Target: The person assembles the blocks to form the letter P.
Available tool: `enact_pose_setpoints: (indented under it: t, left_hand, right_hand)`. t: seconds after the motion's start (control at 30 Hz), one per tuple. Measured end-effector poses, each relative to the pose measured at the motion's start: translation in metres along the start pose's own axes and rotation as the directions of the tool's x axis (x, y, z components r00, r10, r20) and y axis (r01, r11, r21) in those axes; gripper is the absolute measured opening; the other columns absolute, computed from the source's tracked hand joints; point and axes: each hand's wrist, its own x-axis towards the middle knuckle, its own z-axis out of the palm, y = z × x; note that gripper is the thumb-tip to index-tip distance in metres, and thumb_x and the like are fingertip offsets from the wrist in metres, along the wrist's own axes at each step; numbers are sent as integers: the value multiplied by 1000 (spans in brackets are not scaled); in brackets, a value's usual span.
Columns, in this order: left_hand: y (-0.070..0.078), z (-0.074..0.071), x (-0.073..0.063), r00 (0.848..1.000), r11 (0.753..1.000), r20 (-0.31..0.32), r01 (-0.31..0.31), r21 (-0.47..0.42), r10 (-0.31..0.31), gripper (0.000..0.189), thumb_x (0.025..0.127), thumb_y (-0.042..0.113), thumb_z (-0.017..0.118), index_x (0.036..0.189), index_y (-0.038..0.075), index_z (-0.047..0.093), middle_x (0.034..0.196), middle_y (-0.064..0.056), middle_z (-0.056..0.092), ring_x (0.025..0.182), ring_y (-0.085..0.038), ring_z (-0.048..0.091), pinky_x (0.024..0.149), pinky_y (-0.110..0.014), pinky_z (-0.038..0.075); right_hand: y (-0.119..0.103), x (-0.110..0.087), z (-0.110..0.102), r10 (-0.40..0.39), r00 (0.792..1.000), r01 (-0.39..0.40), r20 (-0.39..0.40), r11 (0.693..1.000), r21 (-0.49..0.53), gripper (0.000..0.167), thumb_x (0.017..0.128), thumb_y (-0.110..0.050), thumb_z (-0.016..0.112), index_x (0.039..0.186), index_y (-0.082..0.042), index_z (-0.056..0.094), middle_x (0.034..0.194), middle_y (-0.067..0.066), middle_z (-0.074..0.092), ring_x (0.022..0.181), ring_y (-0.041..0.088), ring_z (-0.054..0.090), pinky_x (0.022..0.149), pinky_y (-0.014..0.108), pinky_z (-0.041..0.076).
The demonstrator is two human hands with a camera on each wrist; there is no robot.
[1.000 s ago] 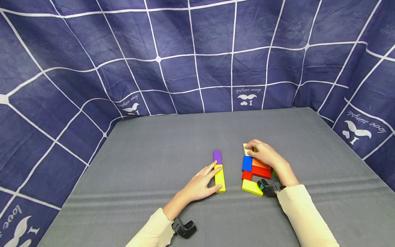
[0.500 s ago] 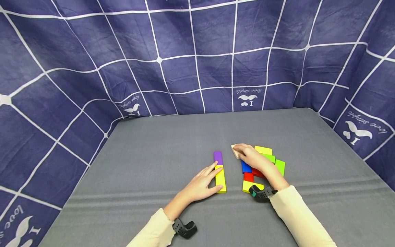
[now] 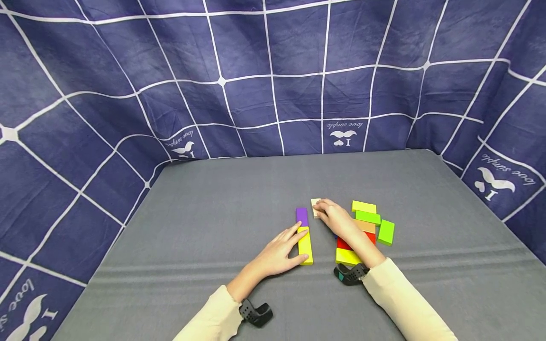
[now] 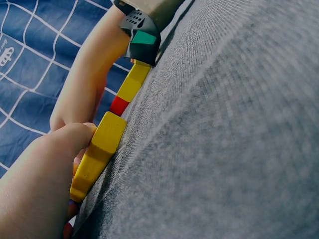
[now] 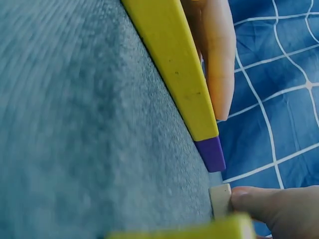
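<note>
My left hand (image 3: 279, 253) rests against a long yellow block (image 3: 304, 248), its fingers fairly straight and touching the block's left side and top. A purple block (image 3: 301, 216) continues the row at the yellow block's far end. My right hand (image 3: 339, 220) pinches a small cream block (image 3: 314, 208) just to the right of the purple one. In the right wrist view, the thumb (image 5: 249, 199) presses on the cream block (image 5: 220, 199) near the purple block (image 5: 212, 154). The other fingers of that hand are mostly hidden there.
Beneath and beyond the right forearm lie several blocks: a yellow block (image 3: 364, 206), a green block (image 3: 368, 217), another green block (image 3: 386, 232), an orange block (image 3: 366, 226), red ones and a near yellow block (image 3: 347, 256). Grey cloth (image 3: 213, 203) covers the table; a blue curtain (image 3: 243, 99) stands behind.
My right hand has drawn the cream block leftward from the colored group to beside the purple block. The far yellow and green blocks have come into view. My left hand has stayed put.
</note>
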Motion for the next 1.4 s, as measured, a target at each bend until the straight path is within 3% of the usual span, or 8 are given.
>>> enact_pose_setpoints:
  t: [0.4, 0.67, 0.97, 1.07, 1.4]
  left_hand:
    - [-2, -2, 1, 1000, 1000, 0, -12, 15, 12, 59, 89, 46, 47, 141, 21, 34, 152, -2, 21, 136, -24, 30, 111, -41, 28]
    - [-2, -1, 1, 1000, 1000, -2, -21, 9, 21, 59, 89, 44, 48, 141, 20, 35, 152, -3, 21, 136, -24, 30, 111, -41, 28]
    - [-1, -2, 0, 1000, 1000, 16, 1, 2, -2, 59, 89, 45, 47, 141, 21, 34, 153, -2, 19, 137, -21, 27, 112, -39, 26]
    - [0, -2, 0, 1000, 1000, 18, 3, 4, -3, 59, 89, 45, 47, 141, 21, 33, 153, -2, 19, 137, -22, 27, 112, -39, 26]
    - [1, -1, 0, 999, 1000, 37, 9, 11, -9, 60, 90, 46, 44, 143, 22, 30, 154, 0, 15, 139, -20, 24, 114, -37, 23]
  right_hand:
    - [-9, 25, 6, -32, 999, 32, 30, 999, 10, 25, 87, -5, 57, 109, 2, 64, 116, 20, 59, 111, 34, 55, 94, 47, 44]
    - [-10, 36, 15, -45, 993, 40, 109, 998, 48, 31, 92, -6, 47, 120, 4, 56, 126, 23, 52, 120, 38, 47, 101, 48, 38]
    - [-11, 36, 17, -63, 978, 41, 199, 992, 116, 36, 94, -9, 44, 127, 4, 49, 134, 22, 45, 126, 36, 41, 105, 49, 32]
    - [-12, 34, 18, -84, 974, 57, 211, 990, 128, 38, 93, -9, 44, 128, 4, 48, 135, 22, 44, 127, 37, 40, 106, 49, 32]
    - [-15, 29, 16, -47, 973, 13, 227, 989, 150, 39, 93, -10, 46, 130, 4, 46, 137, 21, 41, 129, 37, 37, 107, 50, 30]
